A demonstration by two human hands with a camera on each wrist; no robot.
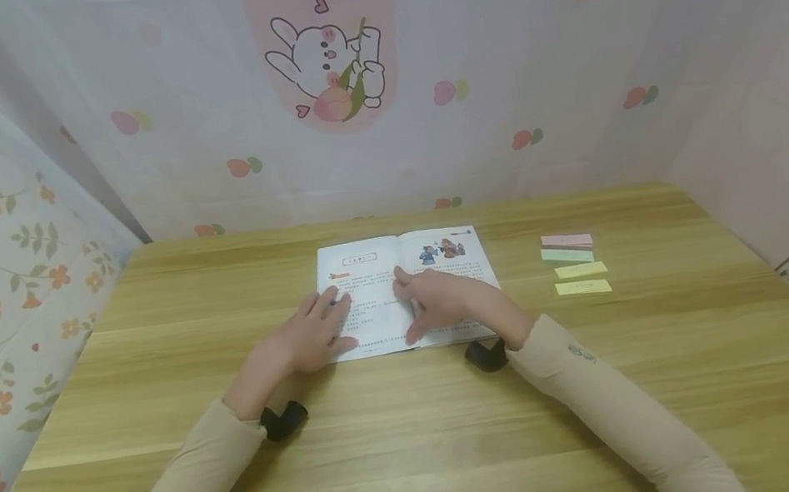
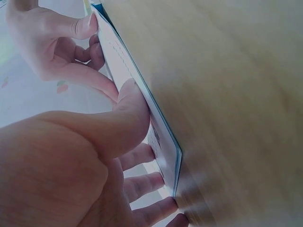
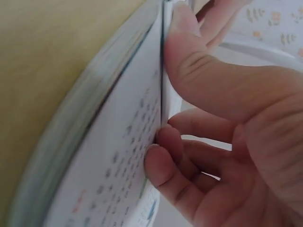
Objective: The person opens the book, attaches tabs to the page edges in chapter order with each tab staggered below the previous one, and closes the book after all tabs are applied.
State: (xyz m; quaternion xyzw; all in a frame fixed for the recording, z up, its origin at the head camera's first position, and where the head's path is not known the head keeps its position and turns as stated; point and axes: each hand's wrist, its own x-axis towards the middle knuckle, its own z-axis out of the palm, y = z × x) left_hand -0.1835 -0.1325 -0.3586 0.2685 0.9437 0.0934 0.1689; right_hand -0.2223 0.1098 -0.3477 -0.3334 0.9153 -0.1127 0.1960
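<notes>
An open book (image 1: 381, 315) with printed text lies on the wooden table, its right page (image 1: 479, 266) carrying a coloured picture of figures at the top. My left hand (image 1: 310, 332) rests on the left page with fingers spread, its thumb along the lower edge, as the left wrist view shows. At the centre fold, my right hand (image 1: 438, 297) touches the book with its thumb and index finger. In the right wrist view, the other fingers of that hand (image 3: 222, 137) are bent, and fingertips meet the right page (image 3: 128, 137).
Right of the book lie a pink paper slip (image 1: 566, 240), a green slip (image 1: 567, 256) and two yellow slips (image 1: 584, 287). A black wrist device (image 1: 284, 421) sits at each cuff. Behind the table (image 1: 395, 464) hangs a printed curtain (image 1: 526, 51).
</notes>
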